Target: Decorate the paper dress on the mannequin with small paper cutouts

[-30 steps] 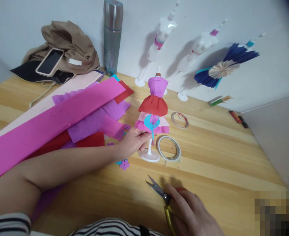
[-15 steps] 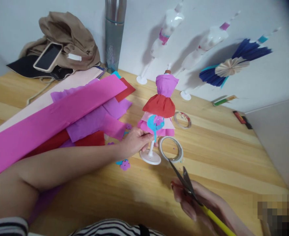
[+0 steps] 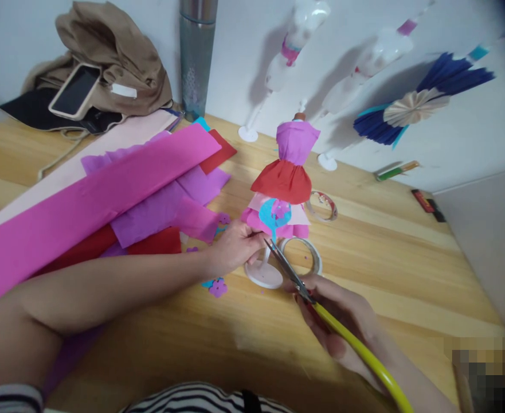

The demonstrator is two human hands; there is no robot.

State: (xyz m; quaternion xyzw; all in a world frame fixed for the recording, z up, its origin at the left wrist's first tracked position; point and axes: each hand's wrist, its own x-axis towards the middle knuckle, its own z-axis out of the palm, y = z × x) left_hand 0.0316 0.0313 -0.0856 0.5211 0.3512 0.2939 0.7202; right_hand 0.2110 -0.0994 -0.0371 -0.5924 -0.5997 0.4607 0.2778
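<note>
A small dress form (image 3: 298, 135) wears a purple paper bodice, a red overskirt and pink lower layers on a white stand (image 3: 264, 275). A blue paper cutout (image 3: 269, 213) with a purple flower (image 3: 281, 209) and a thin stem lies in front of the skirt. My left hand (image 3: 235, 246) is closed at the stem, beside the stand's pole; its fingertips are partly hidden. My right hand (image 3: 342, 310) grips yellow-handled scissors (image 3: 351, 338). Their blades, slightly apart, point at the lower end of the stem, close to my left fingertips.
Tape rolls (image 3: 316, 258) (image 3: 323, 206) lie right of the stand. Paper flowers (image 3: 218, 287) and coloured crepe paper sheets (image 3: 97, 189) spread to the left. Behind are a bottle (image 3: 197, 63), a brown bag (image 3: 114, 46) with a phone (image 3: 75, 92), and other forms (image 3: 415, 106) along the wall.
My right hand has brought the scissors up and left to the stem, and the blades have come closer together. My left hand keeps its hold. The view has shifted slightly.
</note>
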